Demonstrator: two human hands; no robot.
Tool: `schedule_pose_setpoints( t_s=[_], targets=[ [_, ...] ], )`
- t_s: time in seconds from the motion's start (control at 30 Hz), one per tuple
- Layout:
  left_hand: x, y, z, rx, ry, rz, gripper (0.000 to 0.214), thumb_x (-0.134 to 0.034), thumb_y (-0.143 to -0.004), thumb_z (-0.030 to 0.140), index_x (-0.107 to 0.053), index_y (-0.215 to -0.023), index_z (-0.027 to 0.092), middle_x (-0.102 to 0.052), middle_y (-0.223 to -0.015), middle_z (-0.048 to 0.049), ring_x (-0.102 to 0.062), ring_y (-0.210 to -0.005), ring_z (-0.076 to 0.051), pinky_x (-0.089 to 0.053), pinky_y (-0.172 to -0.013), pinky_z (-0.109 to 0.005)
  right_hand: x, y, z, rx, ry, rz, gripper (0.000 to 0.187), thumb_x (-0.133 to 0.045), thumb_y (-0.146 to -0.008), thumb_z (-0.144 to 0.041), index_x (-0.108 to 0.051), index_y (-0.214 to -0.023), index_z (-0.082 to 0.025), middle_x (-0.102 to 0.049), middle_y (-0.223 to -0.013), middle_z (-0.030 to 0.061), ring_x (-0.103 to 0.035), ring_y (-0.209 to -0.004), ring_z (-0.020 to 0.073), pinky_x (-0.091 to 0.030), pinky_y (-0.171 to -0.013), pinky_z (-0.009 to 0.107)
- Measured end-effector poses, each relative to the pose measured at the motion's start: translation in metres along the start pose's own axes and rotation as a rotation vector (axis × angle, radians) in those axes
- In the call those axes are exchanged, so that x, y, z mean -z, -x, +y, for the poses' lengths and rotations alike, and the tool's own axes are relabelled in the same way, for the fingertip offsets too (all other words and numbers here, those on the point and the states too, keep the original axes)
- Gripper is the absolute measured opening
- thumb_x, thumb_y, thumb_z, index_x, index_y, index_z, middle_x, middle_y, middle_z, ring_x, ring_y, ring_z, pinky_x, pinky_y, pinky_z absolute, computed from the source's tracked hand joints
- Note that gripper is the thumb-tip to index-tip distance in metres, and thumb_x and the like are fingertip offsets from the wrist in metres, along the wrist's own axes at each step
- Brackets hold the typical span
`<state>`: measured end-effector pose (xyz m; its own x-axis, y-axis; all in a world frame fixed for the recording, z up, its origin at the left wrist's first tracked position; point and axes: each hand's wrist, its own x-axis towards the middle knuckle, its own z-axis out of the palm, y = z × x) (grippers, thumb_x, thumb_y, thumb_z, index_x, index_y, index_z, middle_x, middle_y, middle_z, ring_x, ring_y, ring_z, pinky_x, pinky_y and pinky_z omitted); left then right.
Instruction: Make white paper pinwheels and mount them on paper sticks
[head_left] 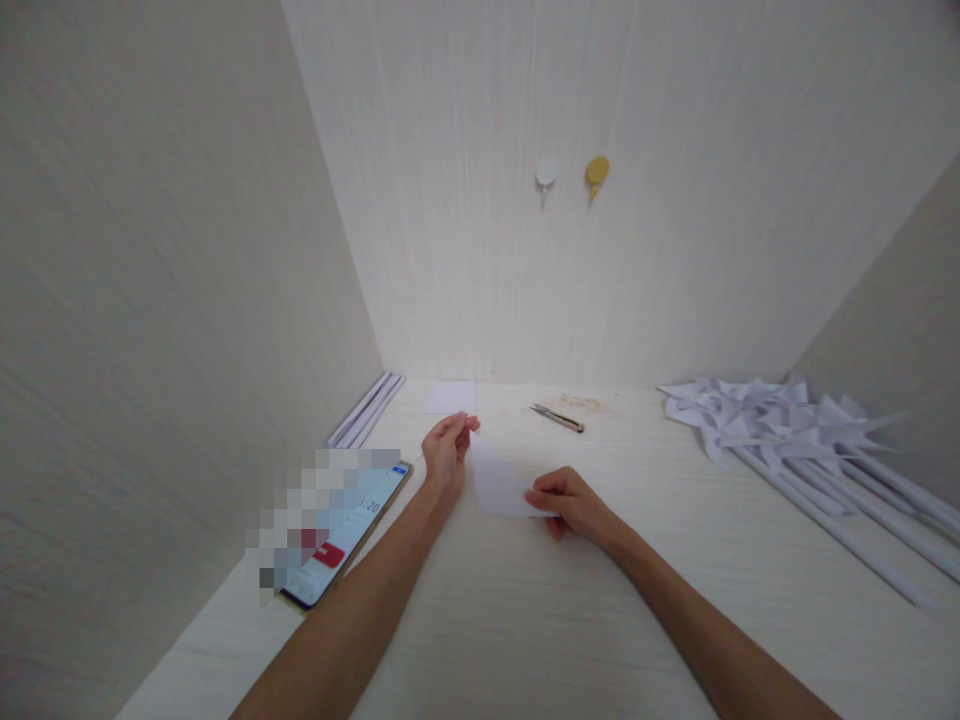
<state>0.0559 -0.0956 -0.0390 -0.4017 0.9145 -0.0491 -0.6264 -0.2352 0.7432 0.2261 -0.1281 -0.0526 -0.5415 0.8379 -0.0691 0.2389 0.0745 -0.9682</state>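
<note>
A white sheet of paper (496,482), folded into a triangle, lies on the pale table in front of me. My left hand (447,447) pinches its far tip with closed fingers. My right hand (571,500) is closed on its near right corner and presses it to the table. Both forearms reach in from the bottom edge.
A phone (346,535) with a lit screen lies at the left. White paper sticks (369,408) rest by the left wall, a small white paper square (451,397) at the back. Scissors (558,417) lie mid-back. Several white paper pinwheels on sticks (780,425) are piled at the right. Two wall hooks (571,176) hang above.
</note>
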Motion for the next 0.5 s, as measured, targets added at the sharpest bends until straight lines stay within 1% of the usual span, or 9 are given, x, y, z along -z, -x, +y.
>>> schedule_pose_setpoints(
  t_s=[0.03,0.1,0.17,0.23,0.3,0.37,0.43,0.47,0.5],
  targets=[
    [0.002,-0.001,0.003,0.041,0.015,-0.019,0.017,-0.072,-0.052,0.026,-0.062,-0.06,0.014,-0.066,-0.058,-0.0007,-0.059,-0.055,-0.007,-0.043,-0.057,-0.017,0.0,0.0,0.001,-0.001,-0.015,0.01,0.041,-0.054,-0.065,-0.05,-0.04,-0.042,-0.018,-0.04,-0.03,-0.0047,-0.03,-0.029,0.0055,-0.019,-0.033,0.02],
    [0.004,-0.002,0.006,0.139,-0.007,-0.112,0.03,-0.066,-0.059,0.043,-0.063,-0.063,0.014,-0.068,-0.063,-0.0039,-0.06,-0.056,-0.009,-0.044,-0.055,-0.019,0.001,-0.001,0.002,-0.002,-0.044,0.03,0.041,-0.053,-0.064,-0.052,-0.041,-0.043,-0.018,-0.041,-0.03,-0.0045,-0.03,-0.029,0.0058,-0.021,-0.034,0.02],
    [0.004,-0.001,0.006,0.179,-0.094,-0.21,0.042,-0.061,-0.059,0.055,-0.063,-0.064,0.013,-0.067,-0.06,-0.0057,-0.059,-0.054,-0.012,-0.044,-0.052,-0.022,0.001,-0.001,0.002,0.002,-0.055,0.033,0.042,-0.053,-0.065,-0.053,-0.041,-0.044,-0.018,-0.042,-0.031,-0.0041,-0.031,-0.03,0.0058,-0.022,-0.034,0.02],
    [0.003,0.002,0.002,0.157,-0.224,-0.265,0.041,-0.066,-0.054,0.052,-0.062,-0.06,0.013,-0.064,-0.053,-0.0043,-0.055,-0.047,-0.011,-0.041,-0.047,-0.022,0.001,-0.001,0.002,0.012,-0.047,0.022,0.042,-0.053,-0.066,-0.052,-0.042,-0.044,-0.018,-0.044,-0.033,-0.0035,-0.032,-0.031,0.0056,-0.023,-0.035,0.02],
    [0.001,0.006,-0.002,0.126,-0.347,-0.274,0.035,-0.071,-0.051,0.045,-0.059,-0.054,0.013,-0.061,-0.048,-0.0024,-0.051,-0.041,-0.01,-0.038,-0.043,-0.021,0.0,-0.001,-0.001,0.021,-0.04,0.01,0.041,-0.054,-0.066,-0.051,-0.044,-0.046,-0.017,-0.046,-0.035,-0.0036,-0.033,-0.032,0.0053,-0.024,-0.036,0.02],
    [-0.001,0.012,-0.006,0.13,-0.457,-0.301,0.032,-0.071,-0.051,0.043,-0.057,-0.051,0.014,-0.06,-0.046,-0.0017,-0.047,-0.038,-0.009,-0.035,-0.04,-0.021,-0.001,0.0,-0.003,0.032,-0.058,0.018,0.04,-0.054,-0.066,-0.051,-0.045,-0.048,-0.017,-0.046,-0.038,-0.0045,-0.034,-0.034,0.0053,-0.024,-0.037,0.02],
    [-0.003,0.02,-0.009,0.145,-0.576,-0.376,0.029,-0.068,-0.054,0.042,-0.058,-0.051,0.015,-0.059,-0.045,-0.0016,-0.046,-0.036,-0.01,-0.033,-0.038,-0.022,-0.003,0.0,-0.006,0.037,-0.074,0.018,0.039,-0.054,-0.067,-0.051,-0.046,-0.05,-0.017,-0.047,-0.039,-0.0046,-0.036,-0.035,0.0058,-0.026,-0.038,0.02],
    [-0.004,0.024,-0.01,0.134,-0.634,-0.42,0.027,-0.068,-0.054,0.04,-0.058,-0.049,0.015,-0.059,-0.045,-0.0013,-0.046,-0.037,-0.01,-0.033,-0.038,-0.022,-0.003,0.0,-0.007,0.038,-0.078,0.013,0.039,-0.053,-0.068,-0.052,-0.046,-0.05,-0.017,-0.047,-0.04,-0.0044,-0.037,-0.036,0.0062,-0.027,-0.038,0.02],
    [-0.006,0.028,-0.011,0.089,-0.688,-0.445,0.026,-0.067,-0.056,0.038,-0.058,-0.047,0.016,-0.057,-0.044,-0.0003,-0.045,-0.038,-0.01,-0.033,-0.039,-0.022,-0.004,0.0,-0.008,0.042,-0.08,0.012,0.039,-0.053,-0.068,-0.051,-0.046,-0.051,-0.017,-0.048,-0.041,-0.0042,-0.039,-0.036,0.0065,-0.028,-0.039,0.021]
  ],
)
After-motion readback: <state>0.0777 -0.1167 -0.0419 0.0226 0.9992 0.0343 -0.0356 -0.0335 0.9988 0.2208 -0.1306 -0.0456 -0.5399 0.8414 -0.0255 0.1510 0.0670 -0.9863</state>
